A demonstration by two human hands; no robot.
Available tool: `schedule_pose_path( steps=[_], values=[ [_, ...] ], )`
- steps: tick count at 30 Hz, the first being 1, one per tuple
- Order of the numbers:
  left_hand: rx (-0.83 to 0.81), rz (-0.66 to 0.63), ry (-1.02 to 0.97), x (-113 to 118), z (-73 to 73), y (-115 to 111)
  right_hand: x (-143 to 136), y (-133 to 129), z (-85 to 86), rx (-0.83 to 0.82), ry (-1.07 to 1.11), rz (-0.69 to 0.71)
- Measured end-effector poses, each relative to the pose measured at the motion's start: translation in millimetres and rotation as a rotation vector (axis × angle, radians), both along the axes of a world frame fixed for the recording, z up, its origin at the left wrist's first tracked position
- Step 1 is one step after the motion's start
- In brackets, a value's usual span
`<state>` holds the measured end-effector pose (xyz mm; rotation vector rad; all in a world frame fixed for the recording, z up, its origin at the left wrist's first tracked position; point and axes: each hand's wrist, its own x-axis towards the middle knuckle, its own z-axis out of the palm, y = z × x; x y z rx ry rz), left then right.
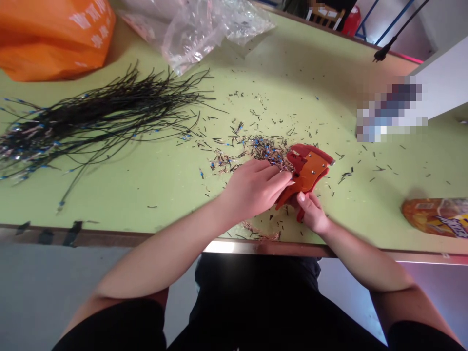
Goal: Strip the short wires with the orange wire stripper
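A red and orange wire stripper is in my right hand, its handles gripped with the thumb on top and its jaws pointing up and left. My left hand reaches across beside the tool's jaws, with thumb and fingers drawn together. What those fingers pinch, if anything, is hidden. Just beyond the left hand lies a heap of small blue-ended terminal pieces mixed with short black wire scraps. Farther left a large bundle of long black wires lies on the table, many with blue and metal ends.
Short black offcuts lie scattered over the green table. An orange bag and a crumpled clear plastic bag sit at the back left. A bottle of amber drink lies at the right. A black plug hangs at the upper right.
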<state>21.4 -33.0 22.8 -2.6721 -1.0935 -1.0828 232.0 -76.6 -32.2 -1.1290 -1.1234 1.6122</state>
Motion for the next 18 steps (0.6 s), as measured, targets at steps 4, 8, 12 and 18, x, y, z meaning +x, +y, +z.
schedule_pose_path(
  steps=[4,8,12,18],
  values=[
    [0.018,0.006,-0.012,0.6,-0.2,0.3,0.0,4.4,10.2,-0.031,-0.083,0.066],
    [0.027,0.035,-0.009,0.5,-1.5,0.8,-0.3,8.0,16.9,-0.102,-0.134,0.107],
    [0.053,0.054,-0.023,0.8,-3.0,0.7,-2.6,9.3,20.2,-0.105,-0.216,0.033],
    [0.050,0.057,-0.033,1.2,-3.5,1.7,-3.3,15.0,19.6,-0.007,-0.224,0.013]
  ],
)
